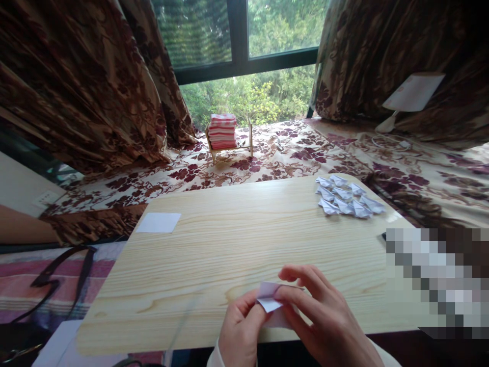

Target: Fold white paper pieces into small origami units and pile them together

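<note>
Both my hands meet at the near edge of a light wooden table [237, 239]. My left hand [240, 329] pinches the lower corner of a small folded piece of white paper [269, 298]. Its upper fold is pressed by my right hand [324, 321], fingers curled over it. Several finished folded paper pieces [346, 200] lie in a cluster at the table's far right. A single flat white paper square [158, 223] rests at the far left corner.
A small wooden rack with a red-and-white striped stack [222, 131] stands on the flowered cloth [290, 153] by the window. Brown patterned curtains hang on both sides. A dark strap [57, 275] lies on striped fabric at the left. A blurred patch covers the right edge.
</note>
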{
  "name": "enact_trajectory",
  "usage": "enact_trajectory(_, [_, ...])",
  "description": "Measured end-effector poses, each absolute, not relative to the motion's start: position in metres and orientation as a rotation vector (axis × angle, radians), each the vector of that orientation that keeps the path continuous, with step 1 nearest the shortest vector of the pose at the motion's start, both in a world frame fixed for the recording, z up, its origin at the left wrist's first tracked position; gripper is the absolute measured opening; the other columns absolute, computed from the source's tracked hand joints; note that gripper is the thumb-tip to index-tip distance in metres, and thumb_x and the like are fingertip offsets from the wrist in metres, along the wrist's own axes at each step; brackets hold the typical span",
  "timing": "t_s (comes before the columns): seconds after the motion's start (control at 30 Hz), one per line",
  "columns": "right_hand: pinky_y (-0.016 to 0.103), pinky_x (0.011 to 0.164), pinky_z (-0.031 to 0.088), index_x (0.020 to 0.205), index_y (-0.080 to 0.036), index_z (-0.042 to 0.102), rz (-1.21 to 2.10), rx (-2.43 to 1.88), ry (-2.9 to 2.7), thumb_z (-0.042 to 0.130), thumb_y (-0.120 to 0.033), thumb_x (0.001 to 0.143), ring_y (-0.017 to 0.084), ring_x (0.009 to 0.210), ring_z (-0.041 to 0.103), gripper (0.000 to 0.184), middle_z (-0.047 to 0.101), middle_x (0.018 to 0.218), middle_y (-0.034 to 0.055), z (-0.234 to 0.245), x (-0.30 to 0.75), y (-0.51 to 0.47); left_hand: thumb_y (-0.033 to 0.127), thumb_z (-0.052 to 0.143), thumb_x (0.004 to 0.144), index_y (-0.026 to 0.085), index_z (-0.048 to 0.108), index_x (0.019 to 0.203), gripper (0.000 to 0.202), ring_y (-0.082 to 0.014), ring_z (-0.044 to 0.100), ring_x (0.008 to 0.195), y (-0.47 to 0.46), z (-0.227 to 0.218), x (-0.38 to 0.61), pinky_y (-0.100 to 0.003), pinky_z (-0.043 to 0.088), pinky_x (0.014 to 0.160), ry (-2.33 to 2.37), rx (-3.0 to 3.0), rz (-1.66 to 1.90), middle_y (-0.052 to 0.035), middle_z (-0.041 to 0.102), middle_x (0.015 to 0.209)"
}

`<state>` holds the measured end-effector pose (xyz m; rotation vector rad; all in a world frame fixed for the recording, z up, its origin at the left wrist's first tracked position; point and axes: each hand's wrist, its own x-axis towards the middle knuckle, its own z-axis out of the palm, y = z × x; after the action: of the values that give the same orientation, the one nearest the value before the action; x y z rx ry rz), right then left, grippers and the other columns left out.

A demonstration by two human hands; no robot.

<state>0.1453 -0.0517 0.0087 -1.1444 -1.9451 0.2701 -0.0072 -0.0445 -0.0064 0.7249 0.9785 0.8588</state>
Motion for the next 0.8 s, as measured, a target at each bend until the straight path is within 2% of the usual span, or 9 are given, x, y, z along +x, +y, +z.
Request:
enact_trajectory(0.1, [0.026,0.073,0.05,0.086,-0.022,0.057,0.47,-1.172,-1.761,0.053,-0.011,0.084,0.017,0.089,0.058,0.012,0.058,0.097,0.0057,0.011,0.151,-0.05,0.033,0.066,0.073,0.015,0.075,0.082,0.023,-0.0162,0.058,0.068,-0.042,0.002,-0.011,-0.023,0.043,0.066,1.064,0.871,0.818,-0.0022,0.069,0.067])
enact_trajectory(0.2, [0.025,0.069,0.049,0.083,-0.022,0.057,0.732,-1.287,-1.544,0.053,-0.022,0.087,0.016,0.08,0.06,0.005,0.061,0.086,0.0032,0.011,0.16,-0.047,0.038,0.066,0.073,0.013,0.07,0.07,0.026,-0.0119,0.051,0.057,-0.038,0.005,-0.017,-0.02,0.037,0.054,1.214,0.961,0.912,0.0003,0.061,0.058])
enact_trajectory(0.27, [0.024,0.062,0.049,0.083,-0.021,0.059,0.93,-1.363,-1.419,0.052,-0.031,0.088,0.016,0.071,0.059,0.013,0.063,0.078,0.0025,0.007,0.165,-0.045,0.039,0.067,0.07,0.013,0.067,0.064,0.027,-0.0107,0.047,0.055,-0.035,0.003,-0.021,-0.02,0.036,0.051,1.28,0.972,0.981,0.0009,0.058,0.058])
enact_trajectory(0.37, [0.024,0.056,0.047,0.084,-0.018,0.062,1.133,-1.414,-1.276,0.055,-0.039,0.085,0.015,0.065,0.058,0.022,0.063,0.073,0.0022,-0.002,0.168,-0.043,0.039,0.068,0.068,0.012,0.068,0.066,0.028,-0.0122,0.049,0.057,-0.03,-0.002,-0.025,-0.022,0.038,0.052,1.336,0.957,1.003,-0.0019,0.062,0.063])
enact_trajectory(0.53, [0.025,0.063,0.049,0.093,-0.016,0.064,1.355,-1.359,-1.207,0.059,-0.041,0.081,0.019,0.076,0.063,0.028,0.068,0.082,0.0049,-0.008,0.169,-0.034,0.04,0.058,0.074,0.014,0.066,0.068,0.028,-0.0156,0.053,0.056,-0.026,-0.01,-0.03,-0.025,0.04,0.051,1.422,1.186,0.854,-0.0035,0.063,0.063])
enact_trajectory(0.6, [0.026,0.063,0.049,0.094,-0.015,0.064,1.357,-1.374,-1.278,0.057,-0.04,0.082,0.02,0.077,0.063,0.029,0.069,0.083,0.0057,-0.008,0.17,-0.029,0.034,0.055,0.075,0.016,0.064,0.068,0.022,-0.019,0.057,0.061,-0.026,-0.013,-0.034,-0.029,0.043,0.056,1.499,1.457,0.769,-0.0038,0.063,0.065])
enact_trajectory(0.67, [0.025,0.061,0.048,0.091,-0.015,0.065,1.252,-1.455,-1.446,0.052,-0.037,0.084,0.018,0.073,0.062,0.027,0.069,0.08,0.005,-0.01,0.171,-0.025,0.024,0.057,0.072,0.016,0.066,0.078,0.013,-0.0237,0.059,0.072,-0.027,-0.016,-0.036,-0.036,0.046,0.066,1.584,1.772,0.728,-0.0057,0.065,0.073])
enact_trajectory(0.73, [0.024,0.057,0.045,0.085,-0.016,0.065,1.112,-1.545,-1.631,0.048,-0.033,0.085,0.016,0.066,0.06,0.024,0.067,0.075,0.003,-0.014,0.17,-0.022,0.016,0.057,0.069,0.017,0.065,0.099,0.031,-0.0285,0.059,0.088,-0.028,-0.02,-0.037,-0.044,0.045,0.077,1.632,2.06,0.745,-0.0094,0.067,0.091])
enact_trajectory(0.8, [0.023,0.054,0.042,0.079,-0.017,0.064,1.004,-1.607,-1.746,0.048,-0.029,0.084,0.014,0.06,0.056,0.021,0.064,0.068,0.001,-0.019,0.169,-0.02,0.012,0.053,0.072,0.018,0.06,0.112,0.041,-0.0304,0.054,0.102,-0.03,-0.024,-0.036,-0.049,0.039,0.087,1.559,2.312,0.788,-0.0111,0.064,0.109])
